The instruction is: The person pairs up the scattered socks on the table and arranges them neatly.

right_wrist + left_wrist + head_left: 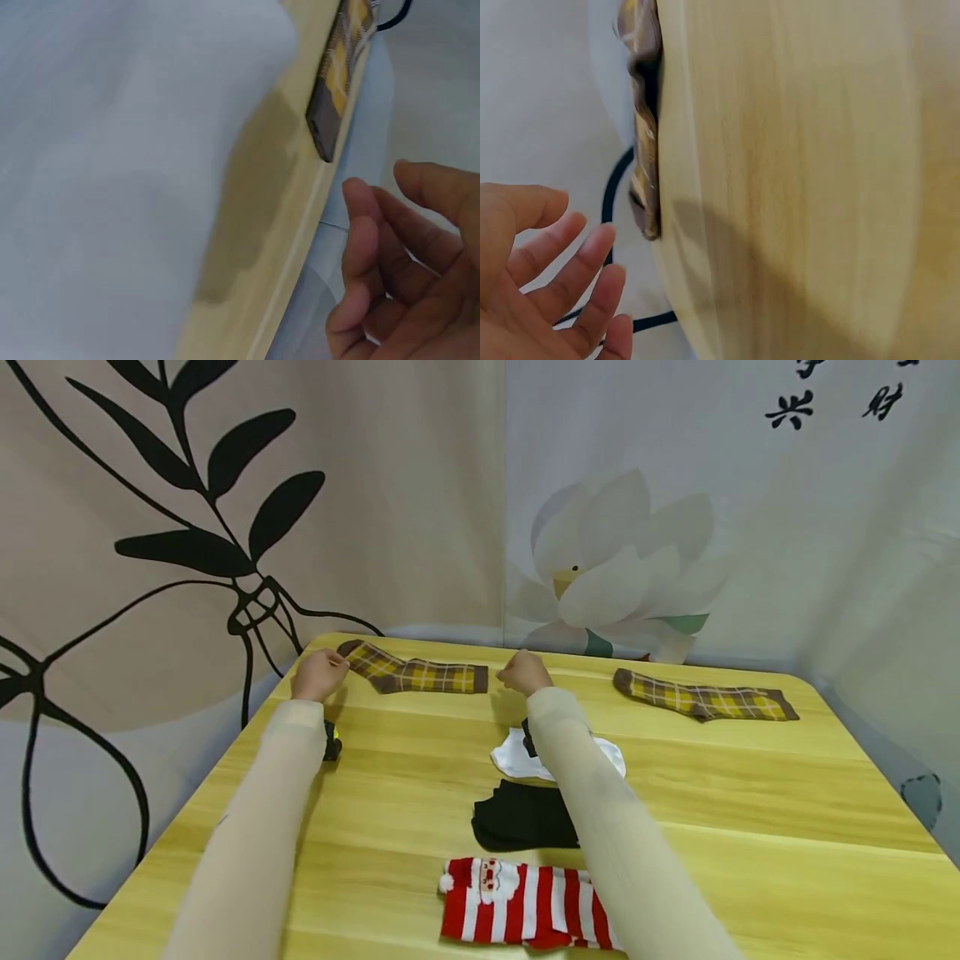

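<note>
A brown and yellow plaid sock (420, 675) lies flat along the far edge of the table, between my two hands. My left hand (320, 675) is beside its toe end, and in the left wrist view the fingers (596, 311) are relaxed with nothing between them. Just off the cuff end is my right hand (525, 672); its fingers (364, 247) curl loosely, thumb apart, holding nothing. Both hands appear raised above the tabletop. The same sock (646, 150) also shows in the left wrist view.
Another plaid sock (705, 697) lies at the far right of the table (390, 827). Under my right forearm are white socks (517, 756), black socks (517, 814) and red-and-white striped Santa socks (510, 902), all partly hidden. A printed curtain (420, 510) hangs behind.
</note>
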A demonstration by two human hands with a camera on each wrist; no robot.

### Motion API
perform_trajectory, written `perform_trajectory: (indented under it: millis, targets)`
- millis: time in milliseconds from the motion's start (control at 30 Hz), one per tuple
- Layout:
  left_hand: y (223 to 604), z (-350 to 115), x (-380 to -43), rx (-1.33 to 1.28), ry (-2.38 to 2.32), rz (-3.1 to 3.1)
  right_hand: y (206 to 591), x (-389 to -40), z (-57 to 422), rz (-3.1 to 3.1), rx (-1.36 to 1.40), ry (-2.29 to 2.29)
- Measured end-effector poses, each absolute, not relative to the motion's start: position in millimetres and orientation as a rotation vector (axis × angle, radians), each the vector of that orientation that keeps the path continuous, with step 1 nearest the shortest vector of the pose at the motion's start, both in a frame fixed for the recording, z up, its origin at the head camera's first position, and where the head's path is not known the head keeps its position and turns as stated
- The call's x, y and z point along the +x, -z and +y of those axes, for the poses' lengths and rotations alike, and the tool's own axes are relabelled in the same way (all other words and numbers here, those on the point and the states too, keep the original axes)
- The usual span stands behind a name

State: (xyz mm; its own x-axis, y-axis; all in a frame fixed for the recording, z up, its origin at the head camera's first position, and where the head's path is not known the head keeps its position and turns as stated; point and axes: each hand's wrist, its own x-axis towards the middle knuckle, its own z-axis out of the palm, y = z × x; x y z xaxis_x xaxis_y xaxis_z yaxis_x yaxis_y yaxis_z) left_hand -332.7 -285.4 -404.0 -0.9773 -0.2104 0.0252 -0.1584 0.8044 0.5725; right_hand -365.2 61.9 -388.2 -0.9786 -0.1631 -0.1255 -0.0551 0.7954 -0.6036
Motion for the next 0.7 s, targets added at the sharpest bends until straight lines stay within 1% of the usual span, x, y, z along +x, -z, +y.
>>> perform_trajectory:
  millis: [200,300,467,700]
  targets:
    - [406.5,-291.6,-349.1,0.43,0.885,-2.832,396.5,-373.2,47.2,2.86,-0.03,0.796]
    - [413.9,-293.1,-357.0,0.404,0.848,-2.878,405.4,-376.0,42.3,2.858,0.01,0.763]
    - [426.0,-287.1,-361.0,0.307,0.749,-3.037,419.1,-379.0,34.6,2.822,0.021,0.746]
    - [430.2,-284.2,-373.2,0.338,0.69,-3.059,421.1,-388.0,23.8,2.852,0.002,0.638]
